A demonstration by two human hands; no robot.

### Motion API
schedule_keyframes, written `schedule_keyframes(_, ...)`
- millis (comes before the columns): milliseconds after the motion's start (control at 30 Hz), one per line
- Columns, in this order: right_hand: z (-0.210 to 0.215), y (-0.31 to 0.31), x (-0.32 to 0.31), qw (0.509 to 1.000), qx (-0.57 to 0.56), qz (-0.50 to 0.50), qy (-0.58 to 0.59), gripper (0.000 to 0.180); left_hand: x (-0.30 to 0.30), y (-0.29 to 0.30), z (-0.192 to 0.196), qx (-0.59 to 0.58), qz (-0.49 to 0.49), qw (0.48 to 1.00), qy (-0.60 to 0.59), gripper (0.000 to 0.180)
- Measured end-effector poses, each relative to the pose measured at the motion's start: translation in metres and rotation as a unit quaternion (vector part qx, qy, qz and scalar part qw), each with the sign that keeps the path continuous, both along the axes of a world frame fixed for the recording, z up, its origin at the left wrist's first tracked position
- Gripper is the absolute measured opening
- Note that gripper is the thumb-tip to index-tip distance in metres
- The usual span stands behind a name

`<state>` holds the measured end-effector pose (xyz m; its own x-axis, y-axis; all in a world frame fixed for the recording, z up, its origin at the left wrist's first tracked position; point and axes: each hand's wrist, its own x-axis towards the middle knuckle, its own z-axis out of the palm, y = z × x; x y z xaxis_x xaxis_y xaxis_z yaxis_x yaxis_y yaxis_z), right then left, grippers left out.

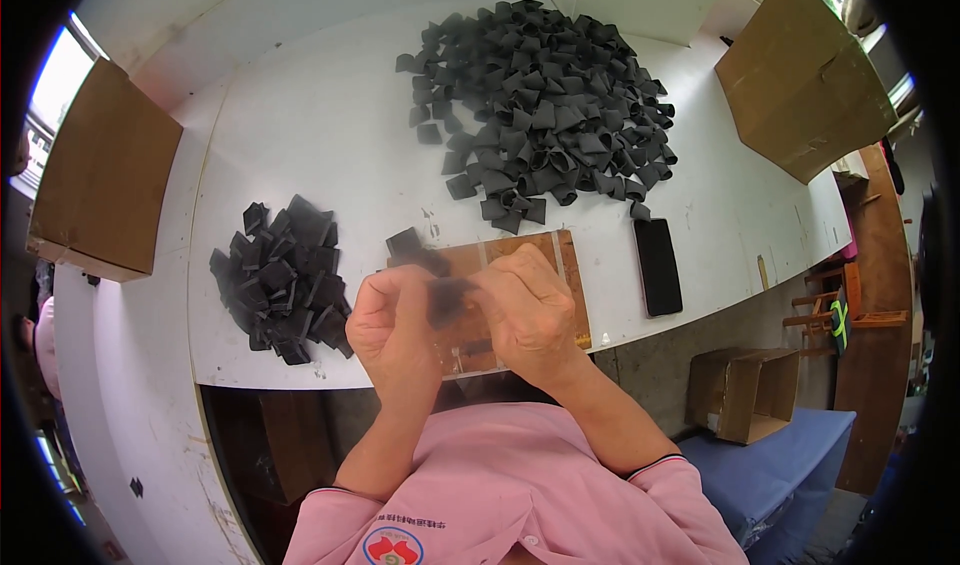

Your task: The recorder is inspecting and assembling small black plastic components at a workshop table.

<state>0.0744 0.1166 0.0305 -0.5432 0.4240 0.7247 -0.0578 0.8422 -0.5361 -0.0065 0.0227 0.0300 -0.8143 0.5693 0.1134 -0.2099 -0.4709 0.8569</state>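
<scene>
Black piece [447,305], kinda blurry, pinched between the left hand [393,317] and right hand [527,312], held close together over a brown board [463,257]. Big dark heap [545,115] far on the white tabletop [320,145], smaller pile [285,280] left, phone [657,267] right.

Dark pieces [545,115] at upper centre look like matt cloth. The phone [657,268] looks smooth, glossy; the upper-right box [805,80], matt cardboard.

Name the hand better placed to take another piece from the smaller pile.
Left hand, probably: the smaller pile lies near it, farther from the right hand. Both hold a black piece.
</scene>
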Motion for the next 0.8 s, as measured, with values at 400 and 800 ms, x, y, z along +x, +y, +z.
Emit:
schedule_keyframes(400, 0.021, 0.013, 0.0, 0.996, 0.021, 0.049, -0.074, 0.015, -0.024, -0.001, 0.002, -0.098, -0.041, 0.959, 0.263, 0.004)
schedule_keyframes(800, 0.011, 0.007, 0.001, 0.995, 0.004, 0.014, -0.099, 0.012, -0.016, -0.003, -0.007, -0.165, -0.089, 0.977, 0.106, 0.011)
